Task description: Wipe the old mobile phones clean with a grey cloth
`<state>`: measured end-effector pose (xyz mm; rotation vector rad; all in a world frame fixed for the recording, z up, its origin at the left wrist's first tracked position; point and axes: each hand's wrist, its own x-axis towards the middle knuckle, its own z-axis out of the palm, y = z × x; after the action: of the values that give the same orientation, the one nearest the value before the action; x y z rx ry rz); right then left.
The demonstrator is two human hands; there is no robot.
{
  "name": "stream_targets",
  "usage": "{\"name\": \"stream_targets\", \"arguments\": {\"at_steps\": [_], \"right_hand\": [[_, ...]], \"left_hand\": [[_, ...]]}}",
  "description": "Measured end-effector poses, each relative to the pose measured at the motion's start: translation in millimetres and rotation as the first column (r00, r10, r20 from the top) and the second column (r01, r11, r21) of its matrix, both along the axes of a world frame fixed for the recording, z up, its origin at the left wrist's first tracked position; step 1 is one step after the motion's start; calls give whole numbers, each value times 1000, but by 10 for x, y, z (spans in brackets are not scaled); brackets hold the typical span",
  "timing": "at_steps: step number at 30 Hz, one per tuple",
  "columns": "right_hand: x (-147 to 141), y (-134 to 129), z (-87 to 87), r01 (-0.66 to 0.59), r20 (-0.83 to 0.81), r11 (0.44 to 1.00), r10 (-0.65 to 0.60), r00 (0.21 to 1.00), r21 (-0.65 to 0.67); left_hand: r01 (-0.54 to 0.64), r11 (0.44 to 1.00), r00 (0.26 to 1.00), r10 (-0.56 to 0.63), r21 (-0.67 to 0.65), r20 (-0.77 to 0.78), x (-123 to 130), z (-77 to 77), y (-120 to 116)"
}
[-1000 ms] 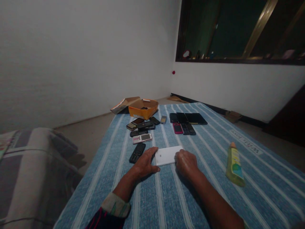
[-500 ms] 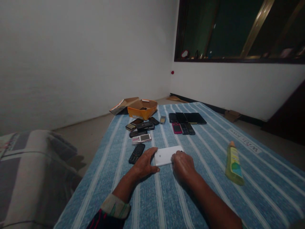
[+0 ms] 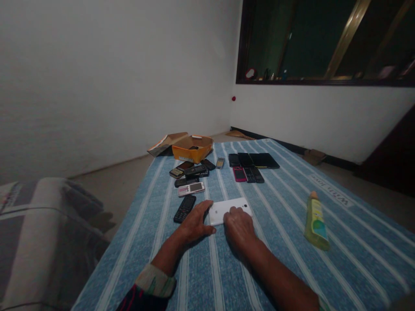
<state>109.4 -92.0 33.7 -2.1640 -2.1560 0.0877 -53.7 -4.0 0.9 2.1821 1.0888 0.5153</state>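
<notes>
A white phone [image 3: 218,210] lies back up on the blue striped cloth [image 3: 207,268], its camera toward the right. At its left end, my left hand [image 3: 196,222] grips the edges between thumb and fingers. My right hand [image 3: 238,224] is closed, its knuckles up, over the phone's lower middle; whatever its fingers pinch is hidden beneath them. Just left of my left hand rests a black keypad phone [image 3: 184,208]. Behind it are a white and pink phone [image 3: 191,188] and several dark phones [image 3: 195,170] in a loose pile.
An orange box [image 3: 192,152] stands at the back. Black phones [image 3: 259,160] and a pink phone [image 3: 239,173] lie in rows at the back right. A yellow-green bottle [image 3: 317,224] lies on the right. Grey fabric [image 3: 35,242] is at the far left.
My right hand has moved left along the white phone, uncovering its camera end. My left hand stays on the phone's left end.
</notes>
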Motion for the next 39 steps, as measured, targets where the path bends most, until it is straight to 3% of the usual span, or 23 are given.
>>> {"name": "stream_targets", "arguments": {"at_steps": [4,12,17,25,39], "right_hand": [[4,-7,-10,3,-19,1000,-3,1000,-12],[282,-20,7,138,-4,990,-138,990,16],[246,-31,-24,56,18,998,-57,998,16],[-67,-109,-77,-73,8,997,73,997,35],[-4,31,1,-75,38,997,74,997,12]], "left_hand": [[7,1000,1000,-6,-3,19,-4,-7,-1],[20,1000,1000,-20,8,-17,5,-6,5],[14,1000,1000,-14,2,-6,18,16,-7],[10,1000,1000,-10,-8,2,32,35,-21],[17,1000,1000,-17,-7,26,14,16,-17]]}}
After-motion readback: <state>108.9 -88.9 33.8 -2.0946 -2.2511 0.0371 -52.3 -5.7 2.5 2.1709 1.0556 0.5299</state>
